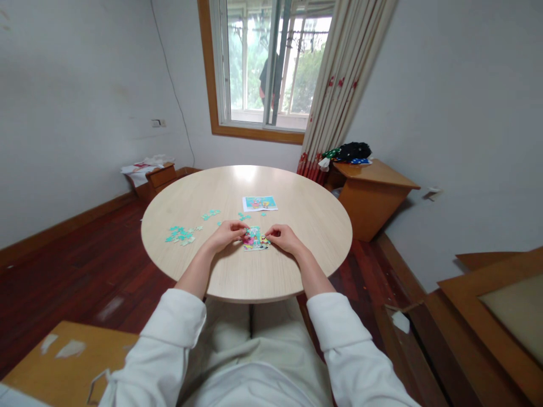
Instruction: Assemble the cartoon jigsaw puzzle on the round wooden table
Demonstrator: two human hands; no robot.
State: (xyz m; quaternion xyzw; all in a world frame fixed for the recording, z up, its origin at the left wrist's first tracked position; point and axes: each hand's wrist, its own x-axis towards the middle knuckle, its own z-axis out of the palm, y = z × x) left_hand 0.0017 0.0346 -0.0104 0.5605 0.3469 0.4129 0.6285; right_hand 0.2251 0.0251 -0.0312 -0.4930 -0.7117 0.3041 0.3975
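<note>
A partly assembled jigsaw puzzle [255,239] with colourful cartoon figures lies flat on the round wooden table [250,285]. My left hand [224,236] is closed at the puzzle's upper left edge, fingers pinched together there. At its right edge, my right hand [287,238] pinches too, thumb and fingertips touching the border. Whether either pinch also holds a loose piece is too small to see. Behind the puzzle lies a printed picture sheet [260,203] in turquoise with cartoon figures. Several loose turquoise puzzle pieces [181,234] are heaped to the left of my left hand.
Another small group of pieces [211,214] lies farther back, and a few more pieces [244,216] sit between puzzle and sheet. A wooden cabinet [373,192] with cloths stands at the right beside a curtain [339,85]. Someone's dark-clothed figure [268,79] shows beyond the window.
</note>
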